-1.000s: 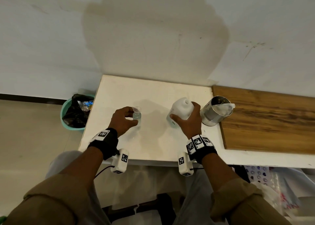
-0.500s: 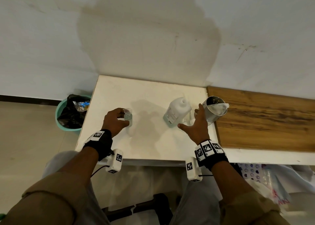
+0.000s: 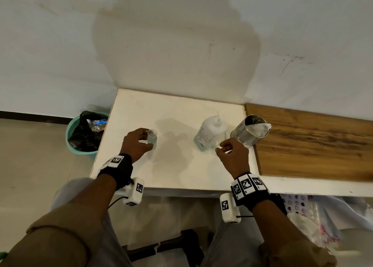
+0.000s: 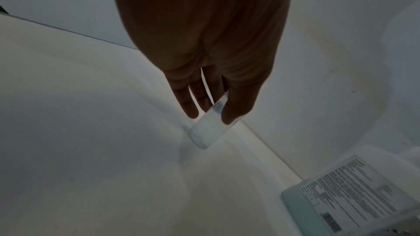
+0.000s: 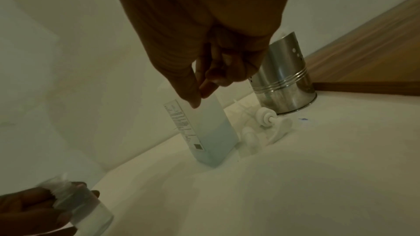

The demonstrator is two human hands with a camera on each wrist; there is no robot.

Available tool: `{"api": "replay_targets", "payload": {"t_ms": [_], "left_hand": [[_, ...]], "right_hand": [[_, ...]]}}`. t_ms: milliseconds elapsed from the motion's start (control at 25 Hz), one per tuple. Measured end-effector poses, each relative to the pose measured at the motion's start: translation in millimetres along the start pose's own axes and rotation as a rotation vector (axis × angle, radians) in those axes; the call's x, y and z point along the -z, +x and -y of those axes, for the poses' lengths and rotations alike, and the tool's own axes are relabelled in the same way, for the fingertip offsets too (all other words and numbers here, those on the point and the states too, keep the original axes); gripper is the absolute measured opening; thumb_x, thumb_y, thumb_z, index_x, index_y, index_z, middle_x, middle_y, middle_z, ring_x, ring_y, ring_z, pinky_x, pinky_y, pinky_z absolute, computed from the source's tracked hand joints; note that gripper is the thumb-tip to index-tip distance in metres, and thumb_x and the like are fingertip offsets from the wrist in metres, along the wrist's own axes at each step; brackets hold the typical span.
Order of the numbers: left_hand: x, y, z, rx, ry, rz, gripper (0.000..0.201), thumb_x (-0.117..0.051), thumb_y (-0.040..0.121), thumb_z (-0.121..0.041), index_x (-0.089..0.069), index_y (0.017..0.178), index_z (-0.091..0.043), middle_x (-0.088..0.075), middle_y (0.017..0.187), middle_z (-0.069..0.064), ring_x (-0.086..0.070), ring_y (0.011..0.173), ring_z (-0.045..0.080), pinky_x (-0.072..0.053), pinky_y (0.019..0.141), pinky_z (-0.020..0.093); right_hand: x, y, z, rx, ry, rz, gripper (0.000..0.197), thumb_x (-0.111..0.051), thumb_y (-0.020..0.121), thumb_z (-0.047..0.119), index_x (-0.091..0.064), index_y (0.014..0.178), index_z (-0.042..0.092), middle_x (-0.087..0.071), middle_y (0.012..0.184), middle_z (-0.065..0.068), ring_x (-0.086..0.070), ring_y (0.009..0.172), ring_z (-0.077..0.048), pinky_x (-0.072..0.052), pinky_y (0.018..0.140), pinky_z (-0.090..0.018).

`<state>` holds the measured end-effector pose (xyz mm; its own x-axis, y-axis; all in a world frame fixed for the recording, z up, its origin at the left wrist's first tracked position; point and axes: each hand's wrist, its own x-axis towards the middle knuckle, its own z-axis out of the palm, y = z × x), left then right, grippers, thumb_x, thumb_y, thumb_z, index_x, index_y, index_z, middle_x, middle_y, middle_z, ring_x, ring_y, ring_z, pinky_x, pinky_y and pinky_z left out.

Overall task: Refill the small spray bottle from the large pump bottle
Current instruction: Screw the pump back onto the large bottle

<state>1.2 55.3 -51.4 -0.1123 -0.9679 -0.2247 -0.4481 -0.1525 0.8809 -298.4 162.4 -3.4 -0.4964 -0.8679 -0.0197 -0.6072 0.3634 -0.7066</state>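
Left hand [image 3: 134, 143] grips open vial [image 3: 151, 138] at nine o'clock; right hand [image 3: 232, 155], loosely curled, holds nothing; slick, light bottle [image 3: 210, 132] wants a mid-body grasp.

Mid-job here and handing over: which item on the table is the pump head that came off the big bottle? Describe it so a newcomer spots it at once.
Start at the white table, where it meets the wooden board. There a shiny metal cup stands beside the tall large bottle. The pump head lies on its side between them, just beyond the right hand: small, white, with a ribbed round collar, the only thing lying flat.
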Motion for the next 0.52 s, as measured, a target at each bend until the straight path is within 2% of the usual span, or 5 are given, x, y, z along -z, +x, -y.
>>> {"api": "replay_targets", "payload": {"t_ms": [80, 200, 360, 440, 520], "left_hand": [[-1, -1, 0, -0.001, 0.011, 0.005, 0.041, -0.078, 0.069, -0.003, -0.066, 0.105, -0.019, -0.070, 0.096, -0.001, -0.064, 0.093, 0.015, -0.044, 0.080, 0.025], [0, -4, -2, -0.008, 0.027, 0.024, 0.044, -0.079, 0.069, -0.002, -0.066, 0.109, -0.014, -0.070, 0.097, 0.000, -0.064, 0.092, 0.014, -0.044, 0.082, 0.024], [0, -11, -1, -0.021, 0.046, 0.048, 0.044, -0.080, 0.068, -0.001, -0.067, 0.109, -0.013, -0.070, 0.096, 0.000, -0.064, 0.090, 0.015, -0.045, 0.081, 0.024], [1, -13, 1, -0.027, 0.045, 0.050, 0.045, -0.081, 0.067, -0.002, -0.067, 0.108, -0.013, -0.070, 0.097, 0.001, -0.065, 0.091, 0.015, -0.046, 0.081, 0.025], [2, -12, 1, -0.033, 0.058, 0.053, 0.046, -0.081, 0.067, -0.003, -0.066, 0.109, -0.013, -0.070, 0.099, 0.001, -0.065, 0.091, 0.014, -0.048, 0.082, 0.026]], "right_hand": [[-4, -5, 6, 0.054, -0.007, 0.084, 0.015, -0.076, 0.079, 0.017, -0.066, 0.089, 0.014, -0.064, 0.073, 0.008, -0.058, 0.063, -0.002, -0.040, 0.056, -0.008], [-18, -15, 22, 0.135, 0.021, 0.212, 0.010, -0.075, 0.080, 0.018, -0.067, 0.087, 0.015, -0.066, 0.074, 0.007, -0.058, 0.059, -0.002, -0.045, 0.058, -0.011], [-45, -16, 59, 0.274, 0.037, 0.350, 0.002, -0.072, 0.082, 0.017, -0.071, 0.083, 0.017, -0.065, 0.070, 0.014, -0.059, 0.059, 0.004, -0.043, 0.058, -0.009], [-60, -12, 80, 0.329, 0.034, 0.384, 0.003, -0.071, 0.083, 0.018, -0.071, 0.085, 0.019, -0.067, 0.074, 0.012, -0.058, 0.058, 0.001, -0.045, 0.060, -0.012], [-77, -8, 99, 0.372, 0.020, 0.390, 0.009, -0.071, 0.082, 0.020, -0.069, 0.091, 0.022, -0.068, 0.083, 0.010, -0.058, 0.062, -0.004, -0.050, 0.065, -0.019]]}}
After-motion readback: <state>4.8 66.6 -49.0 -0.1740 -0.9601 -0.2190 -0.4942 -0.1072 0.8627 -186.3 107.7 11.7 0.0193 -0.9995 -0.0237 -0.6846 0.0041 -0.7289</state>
